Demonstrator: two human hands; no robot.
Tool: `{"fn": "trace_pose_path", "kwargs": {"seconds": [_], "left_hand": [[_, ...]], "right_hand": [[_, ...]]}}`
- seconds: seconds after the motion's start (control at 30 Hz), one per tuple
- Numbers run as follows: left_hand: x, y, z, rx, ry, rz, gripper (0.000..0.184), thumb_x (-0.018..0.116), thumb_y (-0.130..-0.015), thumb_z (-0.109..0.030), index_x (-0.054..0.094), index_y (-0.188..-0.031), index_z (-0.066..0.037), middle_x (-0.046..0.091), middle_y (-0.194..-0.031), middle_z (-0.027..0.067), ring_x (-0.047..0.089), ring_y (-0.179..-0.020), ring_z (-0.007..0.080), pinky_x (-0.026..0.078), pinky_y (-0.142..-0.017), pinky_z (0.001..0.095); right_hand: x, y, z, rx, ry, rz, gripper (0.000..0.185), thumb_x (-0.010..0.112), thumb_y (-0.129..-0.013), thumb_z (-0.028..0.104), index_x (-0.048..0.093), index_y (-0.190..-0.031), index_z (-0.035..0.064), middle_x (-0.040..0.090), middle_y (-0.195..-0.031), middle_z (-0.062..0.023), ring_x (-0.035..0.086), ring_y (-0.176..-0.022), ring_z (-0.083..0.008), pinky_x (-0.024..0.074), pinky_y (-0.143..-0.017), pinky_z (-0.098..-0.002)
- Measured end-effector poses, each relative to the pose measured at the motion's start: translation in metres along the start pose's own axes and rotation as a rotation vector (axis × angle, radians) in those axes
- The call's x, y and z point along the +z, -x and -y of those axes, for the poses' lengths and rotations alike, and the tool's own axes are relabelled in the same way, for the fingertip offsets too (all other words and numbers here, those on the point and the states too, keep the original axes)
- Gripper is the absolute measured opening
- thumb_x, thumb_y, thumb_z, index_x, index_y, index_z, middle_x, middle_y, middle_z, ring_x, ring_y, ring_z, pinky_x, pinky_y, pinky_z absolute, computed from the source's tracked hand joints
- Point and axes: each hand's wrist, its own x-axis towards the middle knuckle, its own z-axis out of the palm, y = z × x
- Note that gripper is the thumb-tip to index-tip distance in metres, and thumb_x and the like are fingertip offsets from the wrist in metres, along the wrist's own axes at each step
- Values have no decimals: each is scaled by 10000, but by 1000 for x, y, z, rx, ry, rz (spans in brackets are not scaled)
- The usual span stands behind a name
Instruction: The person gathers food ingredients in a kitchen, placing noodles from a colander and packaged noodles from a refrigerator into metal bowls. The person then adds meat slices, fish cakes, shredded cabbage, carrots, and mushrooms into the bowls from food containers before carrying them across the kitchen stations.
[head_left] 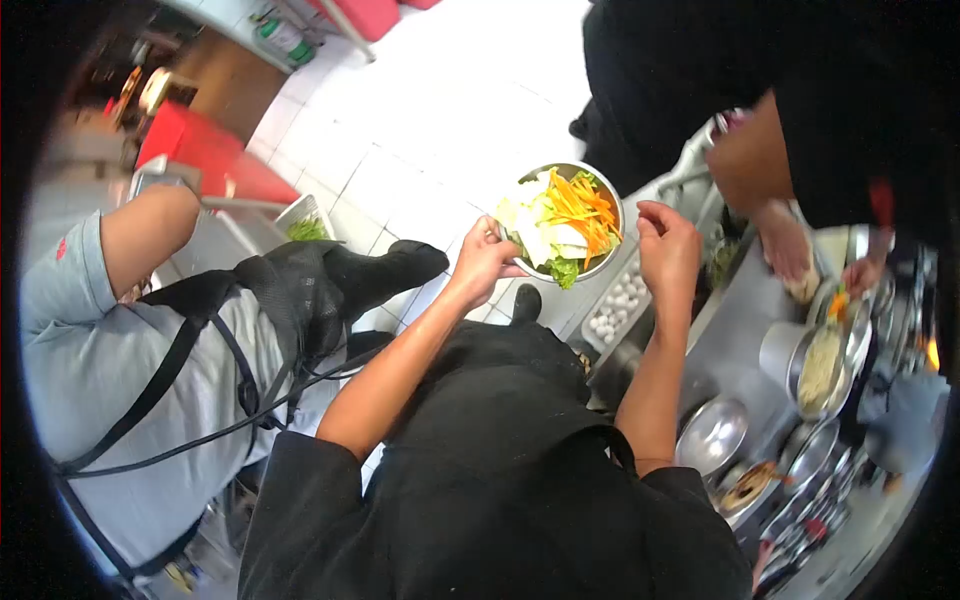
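Note:
My left hand [484, 262] grips the left rim of a round metal bowl [619, 206], holding it above the tiled floor. Leafy greens [562, 272], pale cut vegetable pieces [530, 218] and orange carrot strips [585, 212] fill the bowl. Just right of the rim, apart from it, is my right hand [668, 245]. Its fingers are loosely bent, with nothing visible in them.
At left stands a person in a grey shirt [180, 390]. Across the counter [735, 335], another person's hands [787, 245] work near a food container [822, 370]. A tray of white round items [618, 308] and a metal bowl [712, 436] are at right.

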Motion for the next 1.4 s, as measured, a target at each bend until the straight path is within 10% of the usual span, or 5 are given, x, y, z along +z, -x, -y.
{"fn": "trace_pose_path", "kwargs": {"seconds": [0.47,0.8,1.1,1.4], "left_hand": [[-111,-101,-68,224,262,-532,246,524,-784,93,398,-978,11,566,-995,193,657,-822,260,623,-642,379],[-148,-274,-207,285,260,-431,246,522,-791,96,396,-972,-14,582,-983,171,660,-840,248,613,-607,360],[-102,-397,-326,241,98,-216,232,522,-783,99,395,-945,-7,574,-944,165,653,-824,239,612,-622,377],[2,-559,-388,71,37,74,284,510,-807,88,390,-1047,-2,579,-1000,210,651,-858,302,590,-737,439]], "right_hand": [[154,-226,168,-499,-225,388,191,613,-842,72,710,-993,6,705,-833,-174,666,-711,-179,513,-698,-292],[273,-380,251,-701,30,628,179,613,-836,41,692,-980,-31,702,-826,-128,642,-751,-155,508,-723,-283],[192,-505,220,-215,-423,180,183,642,-794,8,692,-961,-44,681,-809,-75,605,-696,-119,493,-639,-244],[130,-670,203,-248,-638,-186,147,666,-775,8,679,-912,-44,667,-762,-67,594,-665,-105,484,-610,-239]]}}
